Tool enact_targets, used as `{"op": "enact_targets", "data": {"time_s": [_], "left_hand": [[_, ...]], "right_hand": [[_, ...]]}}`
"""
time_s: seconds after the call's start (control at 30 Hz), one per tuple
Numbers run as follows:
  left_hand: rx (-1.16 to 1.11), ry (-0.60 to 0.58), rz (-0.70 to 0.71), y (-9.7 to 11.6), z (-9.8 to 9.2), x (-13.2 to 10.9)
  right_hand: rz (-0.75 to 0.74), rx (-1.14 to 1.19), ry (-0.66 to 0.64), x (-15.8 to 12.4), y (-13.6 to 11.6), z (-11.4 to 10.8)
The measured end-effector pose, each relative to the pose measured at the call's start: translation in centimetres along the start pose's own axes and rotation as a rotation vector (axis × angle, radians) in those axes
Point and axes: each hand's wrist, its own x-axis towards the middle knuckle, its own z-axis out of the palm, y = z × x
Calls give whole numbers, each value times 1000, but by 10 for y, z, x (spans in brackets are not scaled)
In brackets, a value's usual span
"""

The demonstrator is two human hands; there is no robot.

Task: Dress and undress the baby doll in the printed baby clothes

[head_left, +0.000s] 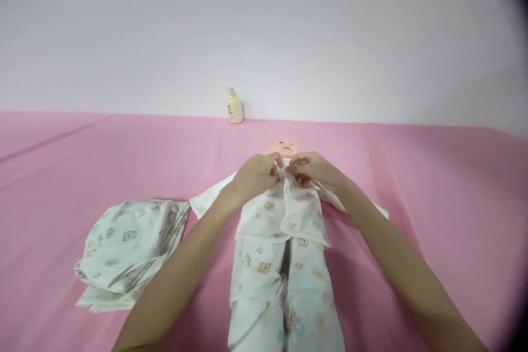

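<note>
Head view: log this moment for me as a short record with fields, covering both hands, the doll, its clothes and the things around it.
left hand: fingers at the top's front, near the neckline; grip unclear
right hand: fingers opposite, also at the top's front; grip unclear
doll: lying on its back, head away from the camera
top: white, printed, long-sleeved, sleeves spread
trousers: white, printed, on both legs
folded cloth: left of the doll
pump bottle: upright, beyond the doll
surface: pink

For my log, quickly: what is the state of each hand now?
Left hand: curled at the upper front of the white animal-printed cloth shirt; grip cannot be told.
Right hand: closed, apparently pinching the same shirt's front.
</note>
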Motion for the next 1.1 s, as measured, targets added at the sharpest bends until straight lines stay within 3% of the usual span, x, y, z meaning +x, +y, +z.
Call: {"op": "enact_targets", "data": {"time_s": [0.1,0.23,0.33,0.4,0.6,0.7,0.97,1.1], "left_hand": [[59,-107,36,7,-5,-8],[-74,-309,32,20,-11,-18],[-97,-397,60,24,-10,-21],[-80,-390,81,24,-6,-20],[41,-206,133,19,10,-15],[75,-196,126,21,13,-16],[143,-282,191,28,12,-17],[154,-266,127,27,11,-16]], "right_hand": [[-85,-171,27,-9,-7,1],[-37,-429,-290,-29,-24,-8],[-9,-556,-374,-41,-32,-13],[-1,-584,-351,-43,-34,-14],[61,-520,-224,-35,-26,-9],[59,-525,-195,-31,-23,-10],[-11,-519,-409,-35,-29,-26],[-11,-515,-490,-40,-33,-20]]}}
